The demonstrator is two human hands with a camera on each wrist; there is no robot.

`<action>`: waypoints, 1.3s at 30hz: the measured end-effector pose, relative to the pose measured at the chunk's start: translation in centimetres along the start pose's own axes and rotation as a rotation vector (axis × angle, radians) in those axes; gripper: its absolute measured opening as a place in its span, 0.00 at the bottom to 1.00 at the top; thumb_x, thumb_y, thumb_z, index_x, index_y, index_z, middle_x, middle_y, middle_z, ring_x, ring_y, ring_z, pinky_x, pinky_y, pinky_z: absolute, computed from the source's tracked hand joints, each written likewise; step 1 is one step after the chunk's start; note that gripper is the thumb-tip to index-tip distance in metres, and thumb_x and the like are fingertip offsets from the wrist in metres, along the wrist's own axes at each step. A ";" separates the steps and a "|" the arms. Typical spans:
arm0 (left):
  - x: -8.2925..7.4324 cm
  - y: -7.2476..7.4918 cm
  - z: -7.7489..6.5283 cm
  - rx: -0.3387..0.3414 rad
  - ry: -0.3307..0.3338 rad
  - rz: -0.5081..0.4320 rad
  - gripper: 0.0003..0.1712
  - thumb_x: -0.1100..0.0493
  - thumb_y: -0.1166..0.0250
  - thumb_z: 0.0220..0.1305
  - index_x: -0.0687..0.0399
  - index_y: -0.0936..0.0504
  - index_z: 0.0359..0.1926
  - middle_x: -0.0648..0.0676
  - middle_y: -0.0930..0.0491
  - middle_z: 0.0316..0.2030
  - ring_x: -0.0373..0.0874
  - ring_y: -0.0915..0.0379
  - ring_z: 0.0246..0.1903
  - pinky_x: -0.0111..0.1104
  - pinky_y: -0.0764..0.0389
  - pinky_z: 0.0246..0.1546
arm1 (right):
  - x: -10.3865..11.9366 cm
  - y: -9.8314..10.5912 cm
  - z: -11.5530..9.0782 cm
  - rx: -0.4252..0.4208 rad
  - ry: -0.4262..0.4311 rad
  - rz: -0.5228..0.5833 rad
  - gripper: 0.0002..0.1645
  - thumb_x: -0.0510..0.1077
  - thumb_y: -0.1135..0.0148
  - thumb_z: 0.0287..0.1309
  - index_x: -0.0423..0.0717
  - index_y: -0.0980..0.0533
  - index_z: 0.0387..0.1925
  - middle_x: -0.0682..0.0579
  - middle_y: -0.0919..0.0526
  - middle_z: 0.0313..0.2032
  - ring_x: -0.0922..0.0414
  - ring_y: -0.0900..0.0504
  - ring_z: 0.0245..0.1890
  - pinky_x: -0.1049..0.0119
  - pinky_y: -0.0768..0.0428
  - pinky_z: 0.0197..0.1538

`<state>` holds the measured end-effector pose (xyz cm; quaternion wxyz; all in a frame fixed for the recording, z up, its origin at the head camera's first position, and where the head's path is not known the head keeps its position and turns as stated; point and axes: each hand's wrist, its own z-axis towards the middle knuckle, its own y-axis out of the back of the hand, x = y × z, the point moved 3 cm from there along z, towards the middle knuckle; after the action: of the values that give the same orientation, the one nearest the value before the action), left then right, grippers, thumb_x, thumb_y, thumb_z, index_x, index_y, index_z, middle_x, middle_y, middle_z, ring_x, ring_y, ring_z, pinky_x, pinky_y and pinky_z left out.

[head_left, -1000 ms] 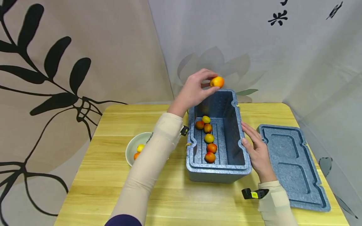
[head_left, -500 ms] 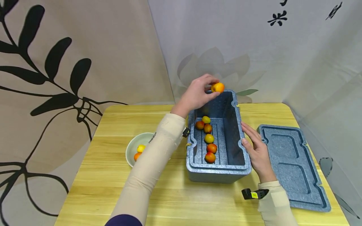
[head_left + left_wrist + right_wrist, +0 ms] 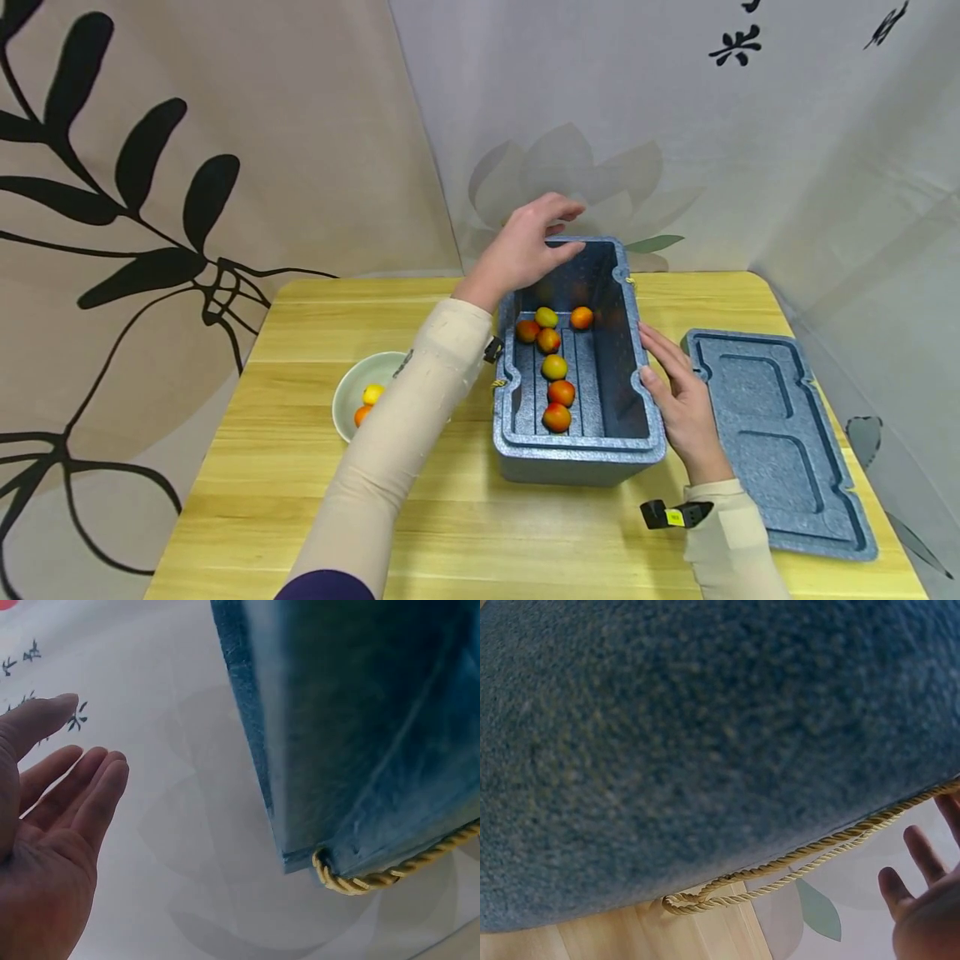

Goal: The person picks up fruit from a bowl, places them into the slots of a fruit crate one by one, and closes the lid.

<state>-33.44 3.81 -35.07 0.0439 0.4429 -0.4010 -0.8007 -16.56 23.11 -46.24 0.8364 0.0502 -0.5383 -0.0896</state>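
Observation:
Above the far end of a blue-grey foam box (image 3: 577, 450), my left hand (image 3: 525, 246) is held with thumb and fingers apart and nothing between them. The left wrist view shows the same hand (image 3: 60, 817) bare beside the box wall (image 3: 337, 735). A small orange-red fruit (image 3: 581, 318) lies on the box floor near its far right corner. Several more red and yellow fruits (image 3: 554, 367) lie in a rough line along the left and middle. My right hand (image 3: 681, 404) rests against the right rim, fingers extended along the outer side.
Left of the box stands a pale green bowl (image 3: 347, 392) with fruits in it, partly hidden by my left sleeve (image 3: 390, 450). The box's lid (image 3: 780, 442) lies on the table at right. Yellow rope (image 3: 810, 862) runs along the box's side. A printed curtain (image 3: 300, 125) hangs behind.
My left hand has let go of the orange fruit, which now lies in the far right of the box. The hand first came down slightly. The right hand has stayed still.

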 end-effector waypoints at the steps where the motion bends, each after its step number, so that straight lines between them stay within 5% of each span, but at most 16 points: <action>1: -0.1 0.1 0.0 -0.004 -0.006 0.005 0.26 0.60 0.34 0.67 0.63 0.27 0.63 0.56 0.28 0.58 0.44 0.31 0.58 0.22 0.30 0.57 | 0.0 0.0 0.0 0.000 0.000 0.001 0.24 0.24 0.50 0.66 0.25 0.33 0.63 0.32 0.36 0.66 0.55 0.39 0.69 0.71 0.40 0.68; 10: -0.3 1.0 -0.9 -0.050 -0.071 -0.021 0.25 0.61 0.34 0.66 0.65 0.25 0.61 0.57 0.27 0.56 0.49 0.29 0.58 0.24 0.29 0.58 | -0.2 0.2 -0.1 -0.005 -0.021 -0.005 0.24 0.25 0.50 0.67 0.26 0.33 0.64 0.33 0.35 0.67 0.55 0.39 0.69 0.71 0.40 0.68; 20: -0.5 2.2 -3.0 -0.131 -0.108 -0.067 0.22 0.61 0.32 0.65 0.63 0.22 0.59 0.56 0.25 0.56 0.41 0.27 0.55 0.24 0.29 0.57 | -0.2 0.3 -0.1 -0.003 0.018 0.061 0.24 0.23 0.51 0.66 0.24 0.34 0.63 0.33 0.36 0.67 0.53 0.39 0.69 0.69 0.40 0.69; 33: -1.2 4.7 -8.9 -0.360 -0.275 -0.207 0.21 0.71 0.29 0.58 0.67 0.19 0.53 0.58 0.21 0.51 0.48 0.23 0.52 0.38 0.22 0.55 | -0.2 0.2 -0.2 0.006 -0.010 0.041 0.24 0.23 0.51 0.66 0.25 0.34 0.64 0.33 0.36 0.67 0.54 0.39 0.69 0.70 0.40 0.69; 39: -2.0 6.3 -12.3 -0.437 -0.226 -0.199 0.21 0.79 0.32 0.54 0.75 0.21 0.51 0.66 0.22 0.49 0.56 0.23 0.51 0.45 0.22 0.55 | -0.2 0.0 -0.1 0.008 -0.002 0.038 0.24 0.23 0.50 0.66 0.24 0.33 0.63 0.33 0.36 0.67 0.54 0.38 0.69 0.70 0.41 0.69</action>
<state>-24.81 -6.98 -32.96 0.0146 0.3677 -0.1753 -0.9132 -16.54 23.16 -46.45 0.8373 0.0432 -0.5402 -0.0719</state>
